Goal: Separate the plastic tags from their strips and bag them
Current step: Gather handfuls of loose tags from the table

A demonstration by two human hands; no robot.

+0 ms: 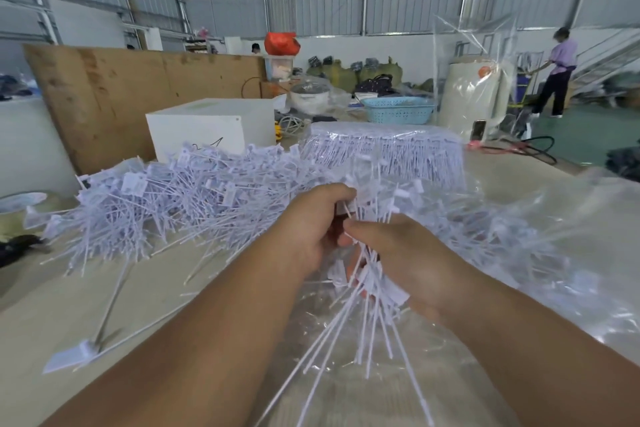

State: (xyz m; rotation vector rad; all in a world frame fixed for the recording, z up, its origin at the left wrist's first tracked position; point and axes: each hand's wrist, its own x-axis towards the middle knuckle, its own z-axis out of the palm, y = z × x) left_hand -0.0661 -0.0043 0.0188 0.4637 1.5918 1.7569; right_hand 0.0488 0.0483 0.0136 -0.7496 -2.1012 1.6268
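Note:
A big loose heap of white plastic tags [180, 198] spreads across the table's left and middle. Behind it lies a neat stack of tag strips [384, 149] wrapped in clear film. My left hand [311, 229] grips the upper end of a bunch of tags [367, 288], its fingers curled round the tag heads. My right hand [412, 263] holds the same bunch lower down, thumb pinching near the heads, with the long stems fanning toward me. Below and to the right of both hands lies a clear plastic bag [519, 253] with tags inside it.
A white box [207, 125] stands behind the heap, with a brown board [121, 90] leaning at the left. A blue basket [398, 109] and a cream cylinder [471, 97] stand at the back right. A person [557, 69] walks far right. One stray tag [76, 354] lies front left.

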